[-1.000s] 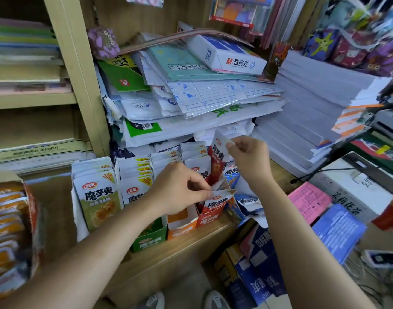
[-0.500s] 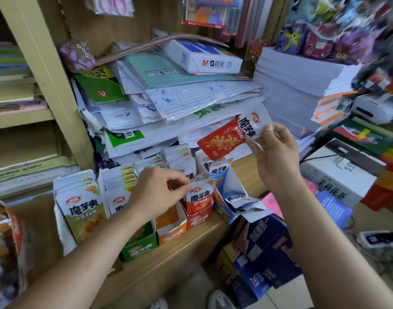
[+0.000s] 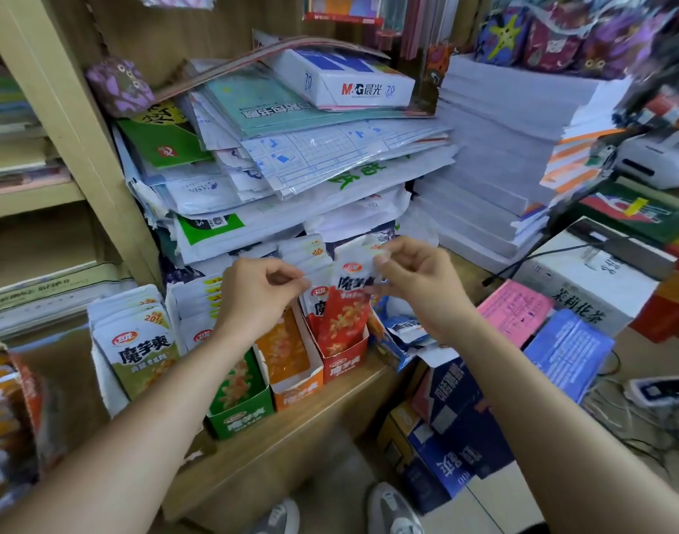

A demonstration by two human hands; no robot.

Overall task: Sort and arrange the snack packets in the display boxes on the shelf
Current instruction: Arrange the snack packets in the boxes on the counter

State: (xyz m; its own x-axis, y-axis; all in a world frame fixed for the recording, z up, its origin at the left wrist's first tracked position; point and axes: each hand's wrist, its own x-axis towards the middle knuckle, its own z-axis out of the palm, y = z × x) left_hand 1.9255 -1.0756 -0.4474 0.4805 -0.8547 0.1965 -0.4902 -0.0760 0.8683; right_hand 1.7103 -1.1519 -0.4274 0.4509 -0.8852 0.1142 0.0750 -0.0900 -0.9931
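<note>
- Left hand (image 3: 258, 292): the grip is pressed together, with thumb and fingertips pinching the white top edge of a standing packet (image 3: 317, 302) at the left side of the red display box (image 3: 345, 366).
- Right hand (image 3: 418, 291): the grip pinches the top edge of a red packet (image 3: 345, 314). The packet is upright, with its lower end inside the red display box, in front of the standing packet.
- Red display box: stands on the wooden shelf (image 3: 322, 414), close to its front edge.
- Orange display box (image 3: 297, 391): touches the red box on its left side and holds orange packets upright.
- Green display box (image 3: 241, 416): just left of the orange box and nearest the shelf's front edge.
- Green-and-white packets (image 3: 137, 352): an upright row in a white box (image 3: 101, 375) at the left end of the line.
- Blue packets (image 3: 405, 327): lie loose at the right end of the shelf, just beside the red display box.
- Paper stack (image 3: 291, 167): piled along the back of the shelf, behind the boxes.
</note>
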